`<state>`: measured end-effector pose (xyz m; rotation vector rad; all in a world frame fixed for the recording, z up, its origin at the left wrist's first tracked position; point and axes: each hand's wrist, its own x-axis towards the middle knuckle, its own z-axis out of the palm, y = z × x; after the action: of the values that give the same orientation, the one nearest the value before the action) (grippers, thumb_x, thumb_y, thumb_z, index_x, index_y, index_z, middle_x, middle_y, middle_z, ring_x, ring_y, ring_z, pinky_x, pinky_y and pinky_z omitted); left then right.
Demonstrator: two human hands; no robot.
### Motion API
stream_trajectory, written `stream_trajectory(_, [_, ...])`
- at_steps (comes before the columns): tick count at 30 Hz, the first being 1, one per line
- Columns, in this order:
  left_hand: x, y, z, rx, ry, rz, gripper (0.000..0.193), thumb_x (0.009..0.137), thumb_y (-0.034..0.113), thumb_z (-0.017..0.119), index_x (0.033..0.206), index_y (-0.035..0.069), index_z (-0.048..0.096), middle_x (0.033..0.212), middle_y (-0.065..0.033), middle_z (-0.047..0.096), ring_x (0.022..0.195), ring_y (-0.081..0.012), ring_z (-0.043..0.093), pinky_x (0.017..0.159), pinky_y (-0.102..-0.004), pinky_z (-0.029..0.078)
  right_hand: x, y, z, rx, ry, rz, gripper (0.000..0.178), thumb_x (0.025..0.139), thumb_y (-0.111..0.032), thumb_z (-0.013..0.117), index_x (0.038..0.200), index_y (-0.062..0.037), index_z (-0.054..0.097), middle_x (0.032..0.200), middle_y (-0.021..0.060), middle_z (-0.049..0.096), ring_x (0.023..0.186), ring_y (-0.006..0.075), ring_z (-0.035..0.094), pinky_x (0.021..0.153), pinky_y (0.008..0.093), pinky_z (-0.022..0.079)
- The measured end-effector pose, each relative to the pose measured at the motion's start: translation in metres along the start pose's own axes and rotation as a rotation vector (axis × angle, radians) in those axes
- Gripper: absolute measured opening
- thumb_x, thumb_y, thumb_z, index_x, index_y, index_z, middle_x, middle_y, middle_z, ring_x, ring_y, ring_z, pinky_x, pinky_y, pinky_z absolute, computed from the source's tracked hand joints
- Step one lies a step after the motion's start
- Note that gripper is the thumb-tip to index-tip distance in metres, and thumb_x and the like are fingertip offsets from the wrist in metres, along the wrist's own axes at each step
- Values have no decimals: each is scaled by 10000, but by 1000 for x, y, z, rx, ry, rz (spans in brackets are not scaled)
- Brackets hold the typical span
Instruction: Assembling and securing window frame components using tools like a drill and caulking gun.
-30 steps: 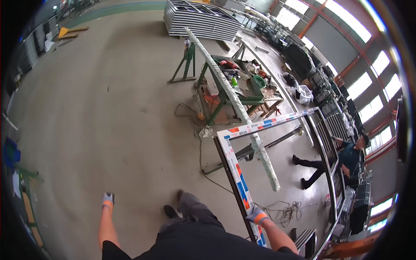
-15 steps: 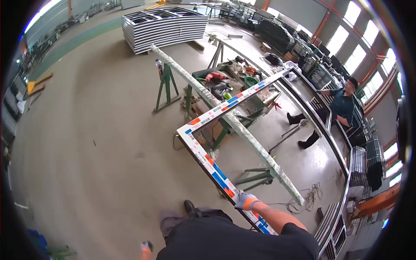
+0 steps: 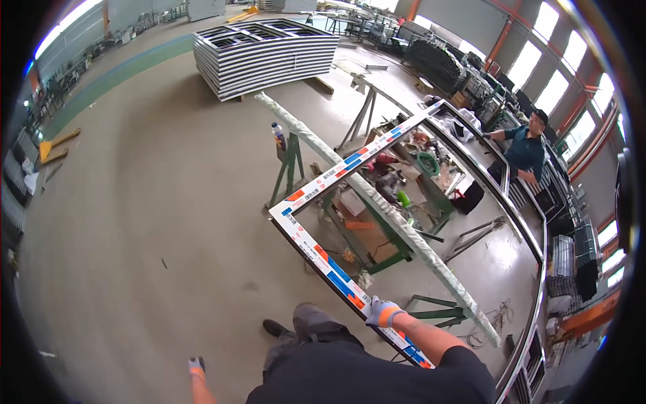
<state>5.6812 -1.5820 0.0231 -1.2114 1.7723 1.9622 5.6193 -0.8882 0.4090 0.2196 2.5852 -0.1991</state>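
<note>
As the right hand grips the frame at five o'clock, maybe carrying, next needs care; left hand, can't tell.

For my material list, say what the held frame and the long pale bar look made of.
Held frame: probably dark-coated metal, judging by its slim, straight edges; the printed covering looks like plastic film. Long pale bar: the whitish, crinkled surface suggests plastic wrapping; its core is hidden.

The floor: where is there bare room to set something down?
Mostly bare: the grey floor left of the labelled frame, between the striped stack and the left hand. Crowded: the green bench, cluttered around a green bowl.
</note>
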Motion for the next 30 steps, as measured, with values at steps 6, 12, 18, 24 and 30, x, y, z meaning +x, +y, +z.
stream_trajectory(6, [-45, 162, 81, -20, 199, 725, 52, 911, 117, 611, 889, 69, 610, 805, 2, 609, 716, -111, 566, 640, -264, 479, 12, 35, 7, 41, -25, -87, 755, 716, -409, 691, 1226, 97, 458, 1065, 287, 647, 1029, 400, 636, 887, 423, 507])
stream_trajectory(12, [-55, 34, 164, 236, 257, 409, 403, 890, 317, 665, 1138, 11, 581, 996, -116, 687, 931, -198, 656, 785, -347, 545, 74, 71, 22, 45, 51, -218, 739, 731, -416, 665, 1231, 92, 468, 1078, 281, 649, 1027, 389, 641, 891, 421, 505])
stream_trajectory(18, [-61, -132, 207, 463, 421, 474, 206, 866, 217, 610, 987, 55, 652, 781, -152, 687, 584, -245, 614, 515, -350, 505, 133, 84, 46, 105, 8, -277, 688, 757, -400, 654, 1205, 94, 485, 1098, 267, 653, 1028, 380, 649, 885, 414, 513])
stream_trajectory(24, [-51, -78, 188, 266, 369, 382, 232, 873, 230, 587, 1026, 62, 631, 817, -158, 683, 604, -257, 613, 518, -380, 495, 200, 86, 95, 103, 99, -299, 656, 755, -432, 657, 1187, 42, 521, 1080, 248, 661, 1011, 380, 650, 904, 430, 500])
stream_trajectory(30, [-23, 71, 146, 330, 120, 265, 259, 879, 243, 563, 1066, 70, 610, 852, -163, 680, 625, -269, 611, 520, -410, 485, 136, 92, 78, 183, 134, -166, 503, 779, -402, 645, 1080, -4, 575, 964, 221, 686, 932, 372, 669, 770, 460, 531])
